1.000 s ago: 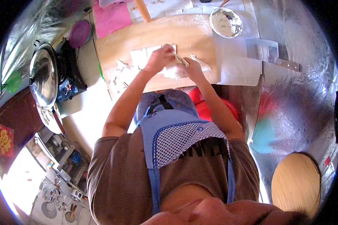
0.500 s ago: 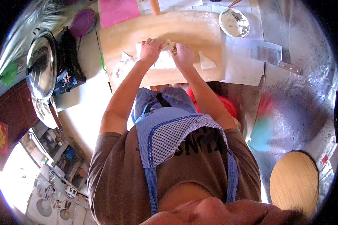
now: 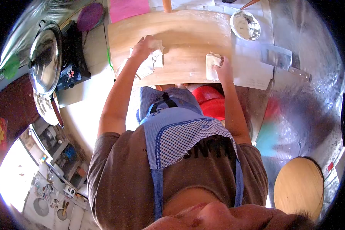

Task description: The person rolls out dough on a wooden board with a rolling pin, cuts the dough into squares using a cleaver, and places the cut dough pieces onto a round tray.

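Note:
My left hand (image 3: 143,47) is on the left half of a wooden board (image 3: 184,34), its fingers closed at the edge of a thin pale dough wrapper (image 3: 158,57). More pale wrappers (image 3: 145,69) lie under and beside that wrist, overlapping one another. Over at the board's right side, my right hand (image 3: 225,70) pinches a folded piece of dough (image 3: 216,57) above a flat pale sheet (image 3: 211,71). The fingertips of both hands are partly hidden.
A white bowl with pale filling (image 3: 245,25) stands right of the board, near a cleaver (image 3: 276,56). Pink sheet (image 3: 129,10) lies at the back. Left are a lidded pan (image 3: 46,57) and a purple round item (image 3: 90,17). A red stool-like object (image 3: 209,101) sits below.
My hands have moved apart from the middle of the board, where they were working a dough piece together. The left went left to the wrappers, the right to the right side with the folded dough.

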Demonstrator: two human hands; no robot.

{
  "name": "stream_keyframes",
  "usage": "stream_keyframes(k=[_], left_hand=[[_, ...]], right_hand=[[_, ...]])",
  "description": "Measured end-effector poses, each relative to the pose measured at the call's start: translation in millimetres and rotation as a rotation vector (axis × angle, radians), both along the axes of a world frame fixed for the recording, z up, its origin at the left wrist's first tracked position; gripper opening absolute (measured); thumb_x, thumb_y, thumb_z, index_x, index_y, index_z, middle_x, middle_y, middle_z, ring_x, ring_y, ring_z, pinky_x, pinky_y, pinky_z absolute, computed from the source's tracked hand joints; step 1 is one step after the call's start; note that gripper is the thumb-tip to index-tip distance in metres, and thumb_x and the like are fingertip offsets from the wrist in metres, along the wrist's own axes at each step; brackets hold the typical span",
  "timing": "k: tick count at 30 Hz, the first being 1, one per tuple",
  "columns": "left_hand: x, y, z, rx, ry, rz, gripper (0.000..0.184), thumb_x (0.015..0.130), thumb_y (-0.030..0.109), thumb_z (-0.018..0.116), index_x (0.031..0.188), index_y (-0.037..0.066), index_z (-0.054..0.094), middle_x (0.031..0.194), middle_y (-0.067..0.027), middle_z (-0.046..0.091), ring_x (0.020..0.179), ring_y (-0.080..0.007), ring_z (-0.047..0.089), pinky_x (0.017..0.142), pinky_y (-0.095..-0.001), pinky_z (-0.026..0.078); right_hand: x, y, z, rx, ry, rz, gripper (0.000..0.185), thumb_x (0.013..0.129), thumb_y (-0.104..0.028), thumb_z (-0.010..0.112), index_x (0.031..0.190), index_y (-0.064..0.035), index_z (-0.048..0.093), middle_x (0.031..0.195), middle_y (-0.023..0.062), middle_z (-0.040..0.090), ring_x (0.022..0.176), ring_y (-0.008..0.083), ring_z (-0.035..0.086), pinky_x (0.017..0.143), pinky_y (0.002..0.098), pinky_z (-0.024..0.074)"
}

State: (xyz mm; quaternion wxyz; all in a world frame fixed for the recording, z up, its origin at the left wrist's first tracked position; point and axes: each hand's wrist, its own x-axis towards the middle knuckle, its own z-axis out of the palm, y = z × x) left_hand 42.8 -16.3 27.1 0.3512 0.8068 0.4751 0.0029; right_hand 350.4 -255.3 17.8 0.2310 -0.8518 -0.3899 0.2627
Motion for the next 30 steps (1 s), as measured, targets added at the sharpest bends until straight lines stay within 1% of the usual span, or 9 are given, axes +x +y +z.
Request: stream_keyframes(k=[5,9,12,13,14,17,21,25,30], left_hand=[[6.1,2.2,-3.0,0.103,0.184,-0.053,0.044,0.075,0.014,0.072,0.117,0.011,0.061,0.112,-0.0144,0.06,0.115,-0.0323,0.054,0.102,-0.0427,0.043],[6.2,6.0,2.2,0.243,0.169,-0.21,0.038,0.073,0.019,0.078,0.105,0.005,0.063,0.101,-0.0121,0.063,0.101,-0.0309,0.06,0.092,-0.044,0.047],[9.0,6.7,30.3,0.032,0.107,-0.133,0.033,0.075,0.018,0.077,0.101,0.003,0.063,0.096,-0.0127,0.066,0.096,-0.0301,0.063,0.085,-0.0417,0.049],[9.6,4.8,44.4,-0.137,0.037,-0.02,0.03,0.077,0.016,0.076,0.1,0.002,0.063,0.094,-0.013,0.067,0.093,-0.03,0.064,0.082,-0.0402,0.05],[9.4,3.1,58.9,-0.133,0.038,-0.015,0.03,0.077,0.016,0.076,0.1,0.002,0.063,0.094,-0.013,0.067,0.093,-0.03,0.064,0.082,-0.0402,0.05],[7.9,1.7,89.7,-0.027,-0.136,0.06,0.026,0.08,0.013,0.072,0.101,0.002,0.064,0.097,-0.0136,0.068,0.09,-0.0296,0.066,0.077,-0.0385,0.051],[-0.3,14.6,106.1,0.252,-0.044,-0.012,0.032,0.081,0.014,0.069,0.112,0.004,0.065,0.106,-0.0142,0.068,0.098,-0.0289,0.066,0.084,-0.0368,0.051],[-9.5,-0.2,129.0,0.318,-0.181,0.182,0.032,0.08,0.018,0.069,0.109,0.006,0.067,0.107,-0.0153,0.067,0.099,-0.0323,0.065,0.085,-0.0379,0.05],[-44.8,-29.8,144.3,-0.11,-0.264,0.427,0.034,0.084,0.015,0.069,0.115,0.0,0.064,0.098,-0.0113,0.069,0.09,-0.019,0.065,0.079,-0.0316,0.049]], right_hand=[[2.0,-1.0,6.6,-0.221,-0.195,0.113,0.047,0.072,-0.024,0.078,0.11,0.0002,0.063,0.109,0.0199,0.064,0.098,0.0358,0.062,0.088,0.0426,0.0481],[3.0,-5.0,8.8,-0.022,-0.315,0.241,0.037,0.072,-0.029,0.076,0.093,-0.001,0.067,0.105,0.0157,0.064,0.094,0.0373,0.059,0.087,0.0479,0.0465],[-0.8,-0.5,16.2,-0.064,-0.182,0.249,0.04,0.074,-0.026,0.077,0.102,0.0004,0.066,0.098,0.0141,0.067,0.094,0.0318,0.063,0.086,0.0433,0.049],[-2.9,-1.4,9.4,0.039,0.09,0.113,0.041,0.077,-0.025,0.077,0.106,0.0015,0.064,0.097,0.0137,0.068,0.094,0.0284,0.064,0.085,0.0396,0.05],[-2.7,-0.5,2.9,0.141,0.361,-0.025,0.043,0.079,-0.023,0.077,0.11,0.0027,0.062,0.096,0.0134,0.07,0.094,0.0249,0.066,0.084,0.0359,0.051],[-8.7,20.5,18.4,0.295,0.501,-0.007,0.047,0.082,-0.021,0.076,0.116,0.0049,0.059,0.103,0.0151,0.069,0.094,0.0204,0.067,0.083,0.0306,0.0512],[-19.6,55.9,21.0,0.308,0.486,0.093,0.046,0.081,-0.02,0.077,0.117,0.0023,0.061,0.101,0.0123,0.071,0.094,0.0173,0.066,0.082,0.0305,0.0507],[-47.0,84.6,66.6,0.098,0.467,0.136,0.044,0.081,-0.02,0.077,0.116,0.0016,0.063,0.1,0.0126,0.071,0.093,0.017,0.067,0.082,0.0312,0.0512],[-75.7,98.5,41.5,0.165,0.636,0.247,0.038,0.082,-0.017,0.075,0.113,0.0016,0.064,0.101,0.0134,0.072,0.091,0.0165,0.067,0.08,0.0314,0.0515]])
